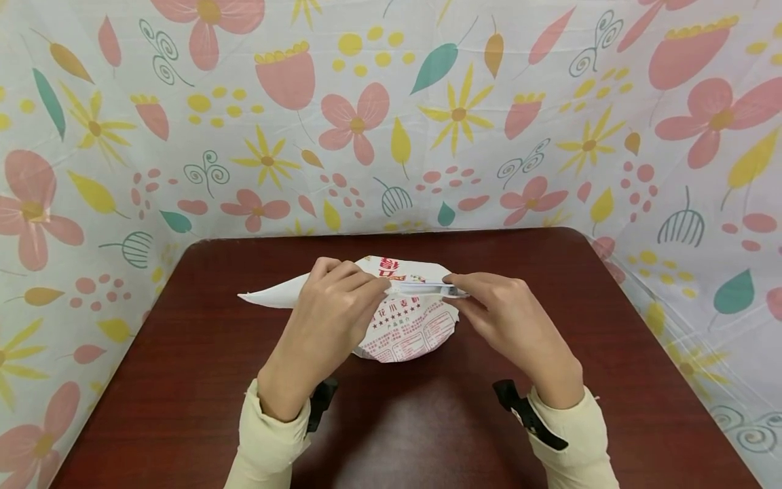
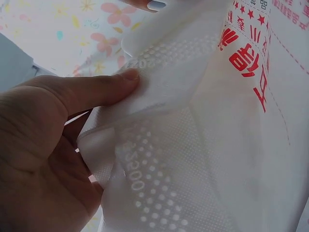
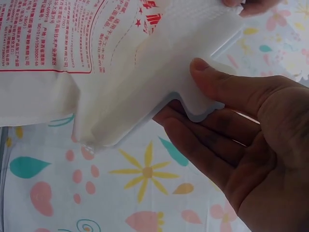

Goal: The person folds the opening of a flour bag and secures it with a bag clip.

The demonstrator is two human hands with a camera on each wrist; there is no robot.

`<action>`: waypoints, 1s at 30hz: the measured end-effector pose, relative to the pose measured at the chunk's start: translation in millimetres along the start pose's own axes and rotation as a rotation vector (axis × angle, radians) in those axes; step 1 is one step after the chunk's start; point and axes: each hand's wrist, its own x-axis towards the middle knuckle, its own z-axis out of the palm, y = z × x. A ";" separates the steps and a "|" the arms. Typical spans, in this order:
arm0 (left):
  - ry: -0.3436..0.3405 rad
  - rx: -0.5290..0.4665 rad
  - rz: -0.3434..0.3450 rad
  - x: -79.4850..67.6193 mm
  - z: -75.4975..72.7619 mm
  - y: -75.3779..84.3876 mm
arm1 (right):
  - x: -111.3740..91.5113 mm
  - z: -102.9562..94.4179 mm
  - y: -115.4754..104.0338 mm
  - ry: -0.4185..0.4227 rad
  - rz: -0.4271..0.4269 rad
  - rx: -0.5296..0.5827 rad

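Note:
A white flour bag with red print stands on the table between the two hands. Its top is folded over into a pale strip, and a white pointed flap sticks out to the left. The left hand pinches the folded top on its left side; in the left wrist view the thumb lies on the dotted white film, with the other fingers partly hidden behind it. On the other side, the right hand pinches the folded edge, thumb on top and fingers beneath.
The dark red-brown table carries the bag. Behind it and along both sides hangs a white cloth with pink, yellow and teal flowers and leaves. Black straps sit at both wrists over cream sleeves.

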 end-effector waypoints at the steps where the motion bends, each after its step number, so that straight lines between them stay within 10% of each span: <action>1: 0.001 0.000 0.002 0.0 0.0 -0.1 | 0.0 0.0 -0.3 -0.004 0.003 -0.002; 30: -0.023 -0.013 -0.019 -0.5 -1.4 -0.4 | 1.6 3.1 3.1 0.003 0.036 0.025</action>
